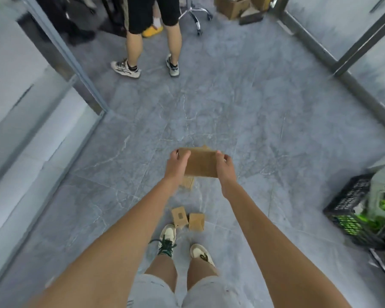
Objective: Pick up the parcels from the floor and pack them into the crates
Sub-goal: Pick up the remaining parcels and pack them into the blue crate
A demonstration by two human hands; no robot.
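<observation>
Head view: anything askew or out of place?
Yes. Two small brown cardboard parcels lie skewed on the grey tiled floor by the person's shoes, a third beyond them. Both hands hold a larger brown parcel.

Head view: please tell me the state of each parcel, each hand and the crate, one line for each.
Large parcel: off the floor, held at both ends.
Left hand: grips the large parcel's left end.
Right hand: grips its right end.
Two small parcels: on the floor, side by side, by the shoes.
Another small parcel: on the floor, partly hidden.
Black crate: on the floor, right; contents blurred.
</observation>
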